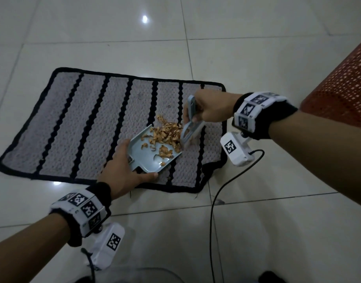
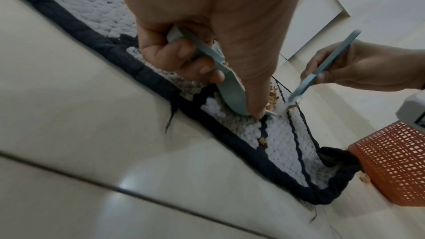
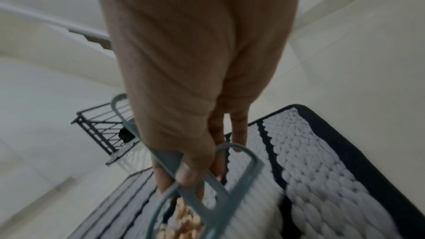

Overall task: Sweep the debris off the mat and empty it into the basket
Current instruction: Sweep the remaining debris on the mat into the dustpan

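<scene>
We see a glossy pale tiled floor (image 1: 247,48) with thin dark grout lines and bright spots of reflected light. A thin black cable (image 1: 213,211) trails across the tiles near the floor's lower right. In the right wrist view, a black metal wire rack (image 3: 101,126) stands on the floor, with a small dark object inside it that we cannot identify.

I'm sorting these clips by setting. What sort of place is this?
Probably a home interior: glossy tiled floor, a striped woven mat laid on it, and a red mesh basket beside the mat.
</scene>
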Demonstrator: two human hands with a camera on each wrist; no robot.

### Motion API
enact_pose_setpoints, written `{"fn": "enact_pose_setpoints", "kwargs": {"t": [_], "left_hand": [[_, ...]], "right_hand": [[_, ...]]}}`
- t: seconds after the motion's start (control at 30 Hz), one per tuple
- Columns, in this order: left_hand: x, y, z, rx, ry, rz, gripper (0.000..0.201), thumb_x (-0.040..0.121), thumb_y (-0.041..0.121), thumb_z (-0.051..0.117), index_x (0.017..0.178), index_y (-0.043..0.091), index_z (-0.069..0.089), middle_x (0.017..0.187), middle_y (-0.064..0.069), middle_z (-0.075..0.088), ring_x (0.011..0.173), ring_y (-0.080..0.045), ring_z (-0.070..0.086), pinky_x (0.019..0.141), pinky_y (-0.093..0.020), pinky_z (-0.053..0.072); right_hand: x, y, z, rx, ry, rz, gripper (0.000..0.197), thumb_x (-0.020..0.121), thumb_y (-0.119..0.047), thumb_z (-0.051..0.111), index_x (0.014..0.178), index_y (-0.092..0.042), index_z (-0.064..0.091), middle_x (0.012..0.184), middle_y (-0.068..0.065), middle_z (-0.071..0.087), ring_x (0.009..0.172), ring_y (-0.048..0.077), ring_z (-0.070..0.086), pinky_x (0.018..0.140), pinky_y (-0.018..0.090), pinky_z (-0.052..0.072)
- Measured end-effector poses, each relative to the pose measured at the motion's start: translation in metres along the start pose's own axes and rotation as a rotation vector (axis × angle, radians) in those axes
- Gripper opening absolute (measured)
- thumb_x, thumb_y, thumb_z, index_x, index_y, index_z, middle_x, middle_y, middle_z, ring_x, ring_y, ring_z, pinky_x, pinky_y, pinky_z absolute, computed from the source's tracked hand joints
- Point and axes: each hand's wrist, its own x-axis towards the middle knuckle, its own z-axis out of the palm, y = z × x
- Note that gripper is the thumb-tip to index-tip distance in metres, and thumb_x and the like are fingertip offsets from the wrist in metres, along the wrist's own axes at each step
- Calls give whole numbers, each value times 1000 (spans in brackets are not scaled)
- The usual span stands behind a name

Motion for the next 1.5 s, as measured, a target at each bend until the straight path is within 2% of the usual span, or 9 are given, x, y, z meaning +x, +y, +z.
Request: {"fn": "enact_pose_setpoints", "kwargs": {"t": [0.17,0.3,0.4,0.6,0.8,1.03,1.13,1.27,1.5], "left_hand": [[-9,13,4,-62,19,32,103,64,33,89,143,24,24,120,17,40,108,-4,41,77,-14,37],[-15,9,12,-98,61,23,98,64,33,90,139,20,28,107,23,42,104,-9,47,85,-24,41],[-17,9,18,-103,92,33,93,62,37,89,134,20,33,112,14,50,102,-12,52,85,-27,45],[-16,12,25,-175,94,13,94,65,36,88,137,20,30,113,16,49,103,-9,50,85,-24,41],[-13,13,23,-184,68,-2,97,67,33,88,141,21,27,116,14,48,104,-8,49,85,-24,40],[12,11,-10,9,-75,-24,123,59,41,91,153,26,13,136,10,47,119,-15,50,90,-26,40],[20,8,-21,110,-103,-9,130,55,46,91,154,29,9,148,1,44,128,-25,49,96,-32,42],[17,0,-16,118,-86,1,134,45,62,88,152,34,13,144,2,50,122,-24,54,96,-34,46],[7,8,-6,50,-59,18,130,52,49,92,153,30,12,141,7,48,127,-20,50,98,-30,42]], "right_hand": [[-3,2,7,108,158,-12,16,91,-3,59,100,-12,69,102,4,70,97,17,63,89,38,53],[-2,7,0,232,363,2,15,92,-4,59,101,-11,68,104,6,69,100,21,62,92,44,53],[9,4,5,267,495,28,16,93,-4,58,104,-10,68,106,7,67,98,20,60,91,41,52],[33,-18,31,140,408,-23,27,91,1,55,108,-12,72,115,11,69,107,29,61,92,48,51],[18,-18,43,38,284,-61,36,82,9,54,106,-11,71,110,10,70,101,27,62,82,35,52],[-16,-2,46,118,546,2,23,99,-12,50,119,-9,62,106,7,66,85,14,57,76,29,43],[-23,9,51,40,661,90,18,98,-14,47,106,-3,59,93,14,62,79,28,53,70,36,43],[-18,12,69,54,706,176,14,99,-18,48,88,-9,51,78,8,52,69,26,47,62,30,33],[3,-25,101,-40,648,109,26,96,-16,52,117,-4,60,99,13,58,86,27,55,72,35,44]]}}
